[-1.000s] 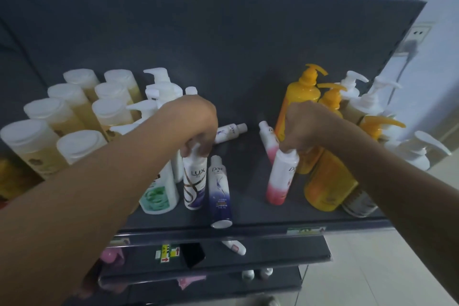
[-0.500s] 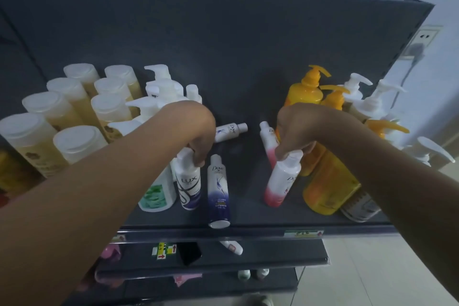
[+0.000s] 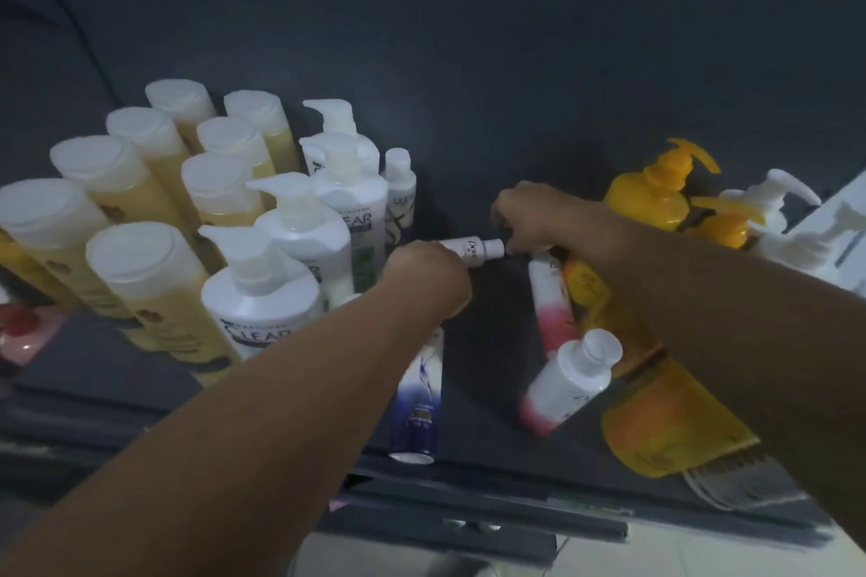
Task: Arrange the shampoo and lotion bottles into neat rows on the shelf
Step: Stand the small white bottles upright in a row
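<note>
Backdrop: dark grey panel fills the upper frame behind the shelf [image 3: 492, 445], whose dark board runs across the lower half; pale floor shows at the bottom right.
Left block: yellow bottles with flat white caps [image 3: 154, 286] stand in packed rows at the left of the frame.
Pump group: white Clear pump bottles [image 3: 262, 295] stand in a line just right of the yellow ones, running toward the back.
Right block: orange pump bottles [image 3: 651, 197] and white pump bottles [image 3: 773, 201] crowd the right of the frame, partly behind the right forearm.
Left hand [image 3: 429, 279]: centre of the frame, fingers curled closed around the body of a small white Dove bottle [image 3: 473, 248] that lies level, cap pointing right.
Right hand [image 3: 525, 220]: just right of that cap, fingers curled in and touching or nearly touching it; whether it grips the cap I cannot tell.
Purple bottle [image 3: 419, 408]: white and purple, at the shelf's front edge below the left wrist, top hidden by the arm.
Pink bottles: one white and pink bottle [image 3: 567, 384] tilts left at lower centre-right; another [image 3: 553, 300] stands behind it against the orange ones.
Small Lux bottle [image 3: 399, 197]: upright at the back, beside the pumps.
</note>
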Tool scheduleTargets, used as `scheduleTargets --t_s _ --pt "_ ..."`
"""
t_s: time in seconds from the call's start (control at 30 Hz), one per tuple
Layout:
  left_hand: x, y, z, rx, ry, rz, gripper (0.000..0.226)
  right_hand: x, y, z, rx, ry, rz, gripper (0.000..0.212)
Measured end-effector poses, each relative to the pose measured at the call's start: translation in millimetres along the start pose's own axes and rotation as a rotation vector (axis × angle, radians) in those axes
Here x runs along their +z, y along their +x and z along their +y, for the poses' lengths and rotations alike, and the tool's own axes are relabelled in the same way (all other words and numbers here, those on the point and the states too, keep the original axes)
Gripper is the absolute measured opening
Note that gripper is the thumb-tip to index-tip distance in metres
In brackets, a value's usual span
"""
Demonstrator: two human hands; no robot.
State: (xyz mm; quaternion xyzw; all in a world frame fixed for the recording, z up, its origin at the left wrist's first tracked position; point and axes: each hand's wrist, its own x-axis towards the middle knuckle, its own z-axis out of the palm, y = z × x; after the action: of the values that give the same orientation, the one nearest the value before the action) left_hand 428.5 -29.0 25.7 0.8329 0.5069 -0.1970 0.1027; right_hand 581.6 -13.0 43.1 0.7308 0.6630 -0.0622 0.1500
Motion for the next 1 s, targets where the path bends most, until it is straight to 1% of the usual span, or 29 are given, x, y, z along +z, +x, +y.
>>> scheduleTargets --t_s 0.13,0.27,0.33,0.4,0.47,0.57,0.63,0.67,0.73,0.8,0.87,0.93,1.0 --pt "14.8 16.2 3.6 -0.012 -0.023 -0.057 0.049 17.4 19.0 -2.1 -0.107 -0.11 -0.038 0.027" --pt "15.6 23.3 7.6 -0.016 -0.046 -0.104 0.055 28.6 30.3 -4.2 -0.187 -0.189 -0.005 0.024" --pt "13.9 23.4 9.5 -0.019 -0.063 -0.109 0.053 33.1 32.7 -5.4 -0.214 -0.206 -0.038 0.028" --pt "11.0 21.5 11.6 -0.023 -0.072 -0.114 0.052 37.3 32.4 -4.7 -0.202 -0.187 -0.087 0.036" --pt "4.5 15.7 14.0 -0.016 -0.068 -0.092 0.048 38.3 31.4 -2.6 -0.167 -0.134 -0.148 0.037" --pt "-10.7 1.0 18.3 0.037 -0.055 -0.036 0.023 35.8 27.6 -0.2 -0.101 -0.032 -0.198 0.033" --pt "-22.1 -12.8 20.3 0.066 -0.049 -0.002 0.018 28.3 21.9 0.0 -0.059 0.015 -0.207 0.031" --pt "-26.7 -19.5 20.6 0.08 -0.052 0.013 0.021 22.6 18.3 -0.1 -0.049 0.025 -0.212 0.027" --pt "-33.7 -32.3 20.0 0.104 -0.051 0.033 0.036 8.4 10.1 -0.4 -0.034 0.06 -0.226 0.02" --pt "-38.2 -44.9 18.1 0.128 -0.047 0.067 0.039 -6.0 1.8 -0.2 -0.023 0.111 -0.213 0.025" --pt "-41.8 -57.3 15.2 0.161 -0.039 0.099 0.034 -20.8 -8.0 -2.8 -0.041 0.143 -0.161 0.027" --pt "-44.8 -69.5 12.5 0.191 -0.029 0.108 0.028 -33.5 -18.6 -8.2 -0.068 0.157 -0.103 0.017" --pt "-47.1 -79.6 10.9 0.205 -0.015 0.106 0.028 -41.7 -28.6 -15.0 -0.087 0.138 -0.032 0.005"
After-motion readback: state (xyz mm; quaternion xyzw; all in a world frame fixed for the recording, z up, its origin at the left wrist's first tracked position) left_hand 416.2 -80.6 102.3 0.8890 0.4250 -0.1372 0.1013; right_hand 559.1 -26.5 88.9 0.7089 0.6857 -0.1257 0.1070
